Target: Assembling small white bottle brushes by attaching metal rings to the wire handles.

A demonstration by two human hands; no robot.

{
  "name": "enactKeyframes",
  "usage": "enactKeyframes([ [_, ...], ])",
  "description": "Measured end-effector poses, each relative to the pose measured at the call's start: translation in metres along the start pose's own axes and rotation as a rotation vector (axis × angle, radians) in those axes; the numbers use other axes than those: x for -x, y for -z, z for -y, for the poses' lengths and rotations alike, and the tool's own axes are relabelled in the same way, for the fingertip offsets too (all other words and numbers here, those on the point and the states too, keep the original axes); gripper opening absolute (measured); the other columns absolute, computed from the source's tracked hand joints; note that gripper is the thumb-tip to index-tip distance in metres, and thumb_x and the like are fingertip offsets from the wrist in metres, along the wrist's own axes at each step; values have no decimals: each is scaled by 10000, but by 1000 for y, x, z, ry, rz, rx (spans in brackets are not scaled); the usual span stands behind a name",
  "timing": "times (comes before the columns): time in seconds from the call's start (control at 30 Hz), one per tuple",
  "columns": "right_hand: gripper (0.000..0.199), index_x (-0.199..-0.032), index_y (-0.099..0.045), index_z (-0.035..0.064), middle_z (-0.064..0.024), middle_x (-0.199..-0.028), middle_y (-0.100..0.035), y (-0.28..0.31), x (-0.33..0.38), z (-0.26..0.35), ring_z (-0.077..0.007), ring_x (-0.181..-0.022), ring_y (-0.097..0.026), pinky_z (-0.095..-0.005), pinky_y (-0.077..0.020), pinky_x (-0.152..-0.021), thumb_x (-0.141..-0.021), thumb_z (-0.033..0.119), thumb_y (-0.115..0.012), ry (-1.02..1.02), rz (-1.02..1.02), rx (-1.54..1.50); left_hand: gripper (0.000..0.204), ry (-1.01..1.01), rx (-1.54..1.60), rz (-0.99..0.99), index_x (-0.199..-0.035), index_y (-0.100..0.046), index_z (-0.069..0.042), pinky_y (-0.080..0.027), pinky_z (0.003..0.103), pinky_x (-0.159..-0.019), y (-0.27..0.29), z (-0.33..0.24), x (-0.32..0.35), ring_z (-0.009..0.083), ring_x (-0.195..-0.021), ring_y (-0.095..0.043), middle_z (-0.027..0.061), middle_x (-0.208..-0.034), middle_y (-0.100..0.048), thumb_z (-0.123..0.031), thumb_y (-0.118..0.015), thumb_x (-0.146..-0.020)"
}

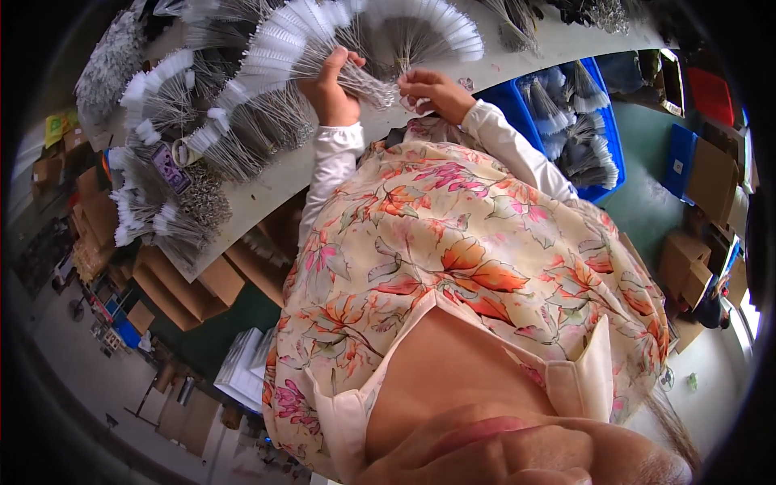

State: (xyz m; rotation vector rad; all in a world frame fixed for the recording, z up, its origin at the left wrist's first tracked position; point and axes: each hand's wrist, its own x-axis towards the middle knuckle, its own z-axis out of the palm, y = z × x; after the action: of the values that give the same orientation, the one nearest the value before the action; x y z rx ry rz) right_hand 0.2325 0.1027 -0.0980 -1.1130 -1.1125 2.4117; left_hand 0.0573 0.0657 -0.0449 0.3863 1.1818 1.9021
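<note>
Wire bundle [368,84] in L hand [333,94], nr R hand [438,94]

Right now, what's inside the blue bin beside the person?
The blue bin holds thin-stemmed bundles with white ends. They hide most of its bottom, and the right sleeve covers part of one side; I cannot see beneath.

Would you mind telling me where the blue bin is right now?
In the head view, the blue bin is at the upper right, just off the edge of the table, beside the person's white right sleeve.
</note>
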Motion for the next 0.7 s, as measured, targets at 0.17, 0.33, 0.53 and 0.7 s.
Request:
enactKeyframes([
  [0.17,248,-956,-559,77,-38,-864,-592,-1,-24,4,-154,-756,-554,-280,-447,-723,-919,314,-497,-148,322,-542,245,134,320,-47,-868,-523,-4,-492,308,-735,2,-5,-11,189,-745,-555,78,-808,-560,-204,-632,-775],
  [0.33,235,-972,-582,63,-81,-897,-614,-20,-28,-10,-160,-733,-564,-302,-482,-712,-898,281,-536,-203,433,-524,246,126,400,51,-916,-518,8,-509,318,-709,26,-16,-24,188,-734,-562,81,-819,-562,-164,-632,-781],
  [0.53,466,-995,-576,-66,-168,-953,-643,45,-78,-67,-258,-881,-626,-334,-488,-798,-755,320,-680,297,-678,400,353,-269,-272,-28,-1012,-533,20,-545,344,-674,60,29,-56,220,-763,-613,131,-894,-608,-71,-719,-726],
  [0.7,773,-1055,-560,-85,-211,-948,-640,3,-98,-23,-315,-901,-625,-340,-485,-805,-595,506,-750,-17,-410,861,627,-331,-988,-242,-1045,-518,48,-435,384,-841,148,115,-98,296,-922,-575,186,-1028,-592,-346,-805,-650],
])
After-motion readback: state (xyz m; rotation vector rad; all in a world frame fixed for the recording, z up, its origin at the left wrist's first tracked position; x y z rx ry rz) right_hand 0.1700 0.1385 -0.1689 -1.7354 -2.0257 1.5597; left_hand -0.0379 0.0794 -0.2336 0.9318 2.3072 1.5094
